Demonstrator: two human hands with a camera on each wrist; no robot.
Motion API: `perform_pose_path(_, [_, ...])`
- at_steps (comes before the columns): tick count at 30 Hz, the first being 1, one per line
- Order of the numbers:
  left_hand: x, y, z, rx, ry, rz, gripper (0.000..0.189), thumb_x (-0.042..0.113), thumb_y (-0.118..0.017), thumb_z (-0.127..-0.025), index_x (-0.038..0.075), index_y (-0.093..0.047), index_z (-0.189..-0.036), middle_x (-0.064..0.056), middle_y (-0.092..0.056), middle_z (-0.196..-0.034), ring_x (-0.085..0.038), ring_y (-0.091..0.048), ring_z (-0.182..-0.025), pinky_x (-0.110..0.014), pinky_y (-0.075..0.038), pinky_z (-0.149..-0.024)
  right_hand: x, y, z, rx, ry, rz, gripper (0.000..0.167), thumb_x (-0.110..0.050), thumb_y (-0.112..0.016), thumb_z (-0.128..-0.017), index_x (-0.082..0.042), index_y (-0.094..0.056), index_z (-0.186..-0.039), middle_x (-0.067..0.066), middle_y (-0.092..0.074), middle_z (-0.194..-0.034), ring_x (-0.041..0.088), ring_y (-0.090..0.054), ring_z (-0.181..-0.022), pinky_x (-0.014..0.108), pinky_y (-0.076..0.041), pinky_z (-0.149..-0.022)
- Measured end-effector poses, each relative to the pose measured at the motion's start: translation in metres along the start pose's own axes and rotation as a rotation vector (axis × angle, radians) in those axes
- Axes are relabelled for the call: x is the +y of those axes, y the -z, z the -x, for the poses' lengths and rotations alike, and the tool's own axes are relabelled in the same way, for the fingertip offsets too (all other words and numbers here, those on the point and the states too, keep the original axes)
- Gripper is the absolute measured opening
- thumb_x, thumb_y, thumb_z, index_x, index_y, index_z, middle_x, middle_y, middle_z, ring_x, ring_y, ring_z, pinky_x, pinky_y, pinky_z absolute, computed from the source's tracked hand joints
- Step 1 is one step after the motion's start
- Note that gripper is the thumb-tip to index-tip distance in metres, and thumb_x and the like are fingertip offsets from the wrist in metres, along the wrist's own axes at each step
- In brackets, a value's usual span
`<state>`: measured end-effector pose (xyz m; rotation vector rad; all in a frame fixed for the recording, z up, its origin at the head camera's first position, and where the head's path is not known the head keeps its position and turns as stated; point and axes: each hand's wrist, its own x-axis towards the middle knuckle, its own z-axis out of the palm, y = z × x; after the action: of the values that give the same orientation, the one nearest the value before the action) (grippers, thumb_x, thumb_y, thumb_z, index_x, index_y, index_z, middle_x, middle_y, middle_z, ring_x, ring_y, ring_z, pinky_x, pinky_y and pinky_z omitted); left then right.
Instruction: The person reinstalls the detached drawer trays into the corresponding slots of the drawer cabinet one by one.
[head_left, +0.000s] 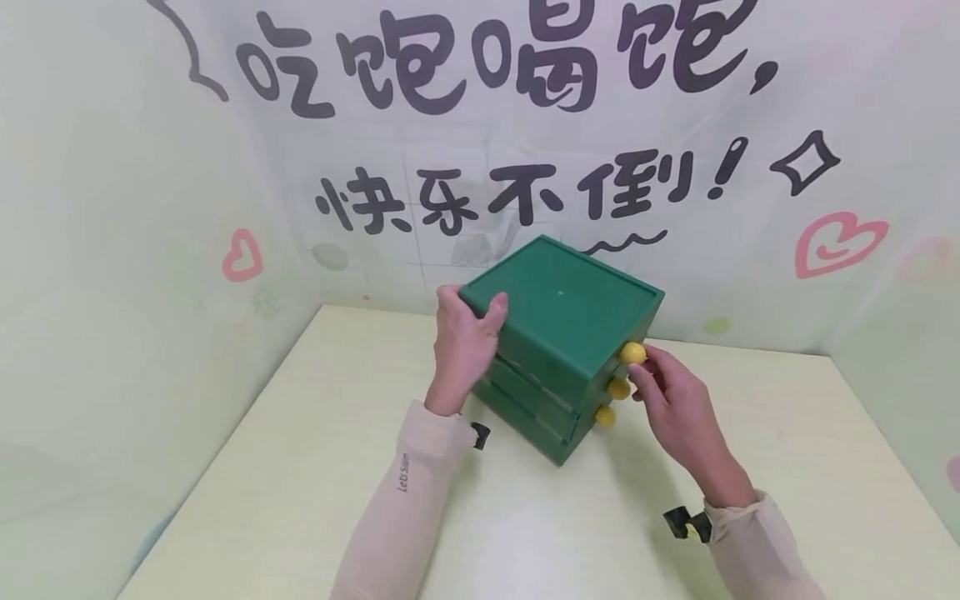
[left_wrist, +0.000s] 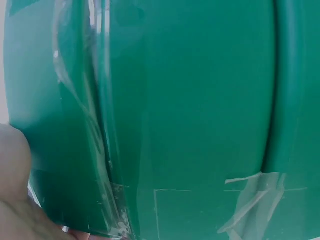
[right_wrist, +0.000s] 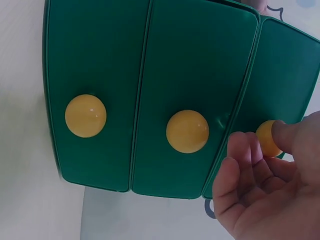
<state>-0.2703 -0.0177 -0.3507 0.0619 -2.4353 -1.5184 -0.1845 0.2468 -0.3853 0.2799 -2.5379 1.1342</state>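
A green box with three stacked drawers (head_left: 558,304) stands turned at an angle on the table, its drawer fronts facing right. Each front carries a round yellow knob; the middle knob (right_wrist: 187,131) and the bottom knob (right_wrist: 85,115) are untouched. My left hand (head_left: 467,342) grips the box's upper left corner, thumb on the top and fingers behind. With thumb and fingers, my right hand (head_left: 678,404) pinches the top knob (head_left: 633,353). All three drawers look closed. Clear tape (left_wrist: 260,205) runs across the seams on the side nearest my left wrist.
The pale table (head_left: 300,467) extends around the box. Behind it rises a white wall sheet (head_left: 420,275) with black lettering and pink hearts. Dark wrist mounts (head_left: 686,523) sit at both sleeves.
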Motion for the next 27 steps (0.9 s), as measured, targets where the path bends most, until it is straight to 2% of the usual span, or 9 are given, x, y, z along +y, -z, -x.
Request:
perform_pose_path(6, [0.001,-0.007,0.003,0.015,-0.009,-0.011,0.065,0.056,-0.062,-0.094,0.006,-0.035,-0.127,-0.014,-0.052,-0.107,-0.028,-0.055,-0.091,-0.038,-0.044,-0.067,0.001,0.009,-0.002,-0.024,0.007,0.076,0.036,-0.02,-0.051,-0.107,0.001,-0.055,-0.136,0.013,-0.067,-0.107,0.013,-0.063,-0.081,0.019,-0.053,-0.07])
perform_pose_path(11, [0.003,-0.013,0.006,0.032,-0.028,-0.043,0.065,0.058,-0.062,-0.092,0.007,-0.036,-0.123,-0.014,-0.052,-0.105,-0.029,-0.055,-0.089,-0.037,-0.043,-0.065,0.006,0.015,-0.003,-0.042,-0.019,0.079,0.037,-0.021,-0.05,-0.108,0.0,-0.053,-0.139,0.015,-0.066,-0.113,0.013,-0.064,-0.082,0.019,-0.053,-0.071])
perform_pose_path(16, [0.003,-0.012,0.006,0.001,-0.034,-0.052,0.067,0.059,-0.062,-0.092,0.006,-0.036,-0.124,-0.015,-0.052,-0.107,-0.029,-0.054,-0.092,-0.038,-0.044,-0.069,0.01,0.018,-0.003,-0.056,-0.007,0.096,0.038,-0.022,-0.051,-0.108,0.0,-0.053,-0.138,0.013,-0.065,-0.11,0.012,-0.061,-0.082,0.021,-0.052,-0.067])
perform_pose_path(19, [0.002,-0.007,0.004,-0.048,-0.055,-0.053,0.072,0.059,-0.061,-0.094,0.005,-0.034,-0.132,-0.018,-0.052,-0.113,-0.031,-0.054,-0.099,-0.043,-0.048,-0.078,0.009,0.023,-0.005,-0.085,-0.016,0.115,0.042,-0.024,-0.05,-0.108,0.0,-0.05,-0.142,0.014,-0.064,-0.112,0.017,-0.062,-0.086,0.022,-0.051,-0.067])
perform_pose_path(22, [-0.002,0.001,0.001,-0.097,-0.112,-0.056,0.076,0.057,-0.056,-0.098,0.002,-0.032,-0.144,-0.023,-0.052,-0.127,-0.036,-0.055,-0.114,-0.051,-0.05,-0.096,0.009,0.035,-0.009,-0.116,-0.045,0.125,0.05,-0.029,-0.046,-0.109,0.0,-0.043,-0.149,0.018,-0.063,-0.117,0.026,-0.064,-0.093,0.022,-0.051,-0.069])
perform_pose_path(24, [-0.005,0.009,-0.001,-0.122,-0.164,-0.061,0.077,0.056,-0.051,-0.101,0.001,-0.031,-0.151,-0.024,-0.049,-0.141,-0.038,-0.051,-0.129,-0.054,-0.043,-0.11,0.01,0.044,-0.012,-0.106,-0.058,0.135,0.053,-0.032,-0.044,-0.11,0.0,-0.04,-0.152,0.02,-0.062,-0.121,0.029,-0.065,-0.097,0.023,-0.051,-0.07])
perform_pose_path(27, [-0.011,0.022,-0.005,-0.132,-0.218,-0.099,0.081,0.062,-0.043,-0.102,0.004,-0.027,-0.158,-0.021,-0.039,-0.157,-0.039,-0.038,-0.147,-0.059,-0.033,-0.12,0.012,0.059,-0.016,-0.074,-0.068,0.153,0.056,-0.033,-0.042,-0.11,0.001,-0.037,-0.153,0.024,-0.059,-0.127,0.037,-0.063,-0.105,0.038,-0.055,-0.079])
